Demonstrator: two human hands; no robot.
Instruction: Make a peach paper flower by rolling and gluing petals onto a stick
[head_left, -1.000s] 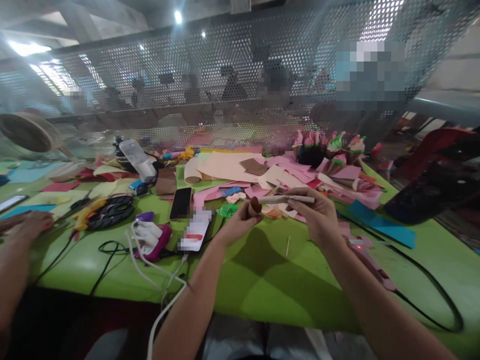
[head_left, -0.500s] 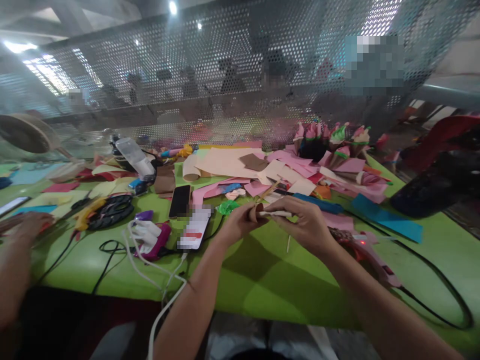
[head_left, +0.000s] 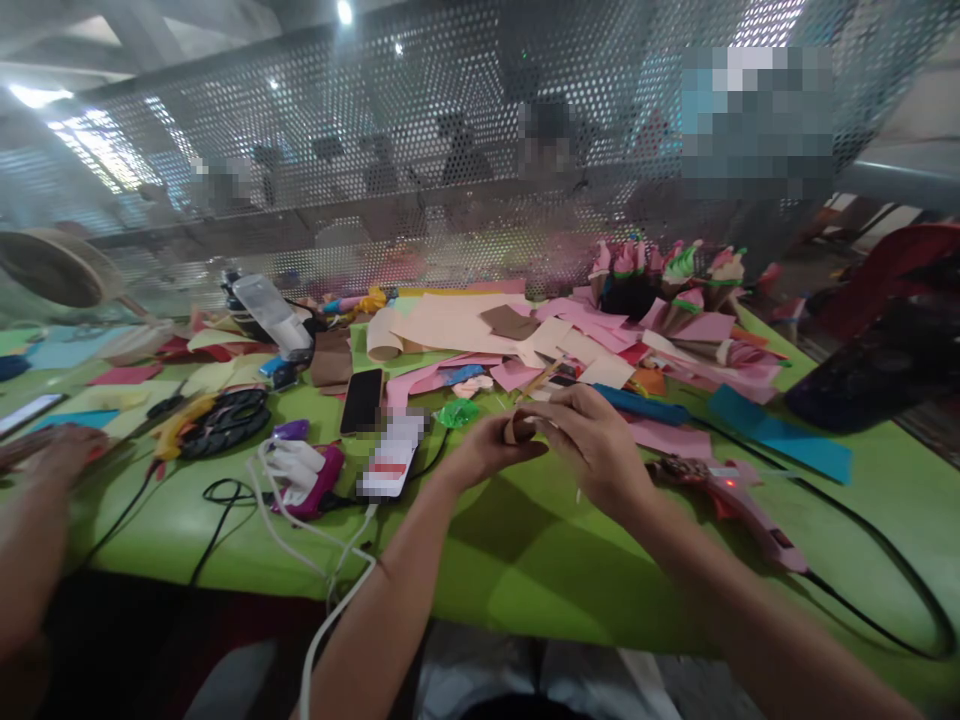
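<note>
My left hand (head_left: 484, 452) is closed around a small brown paper roll (head_left: 514, 432), with its round opening turned toward the right. Over that opening is my right hand (head_left: 596, 445), its thumb and fingertips pinched together at the rim. A trace of something pale shows between those fingertips, mostly hidden by them. Both hands hover above the green tabletop (head_left: 525, 580), close together. Just right of my right wrist lies a pink glue gun (head_left: 757, 515) with a lit red light.
Coloured paper sheets (head_left: 450, 325) cover the table's far side, near paper cones with pink and green swirls (head_left: 682, 268). Two phones (head_left: 362, 400), a loaded power strip (head_left: 311, 480) and cables lie left. A co-worker's hand (head_left: 64, 455) rests far left. A perforated metal screen (head_left: 420, 180) stands behind.
The pale folded strip that stuck out from my right fingers is now mostly out of sight at the brown roll's opening. My right hand has moved slightly closer to the left.
</note>
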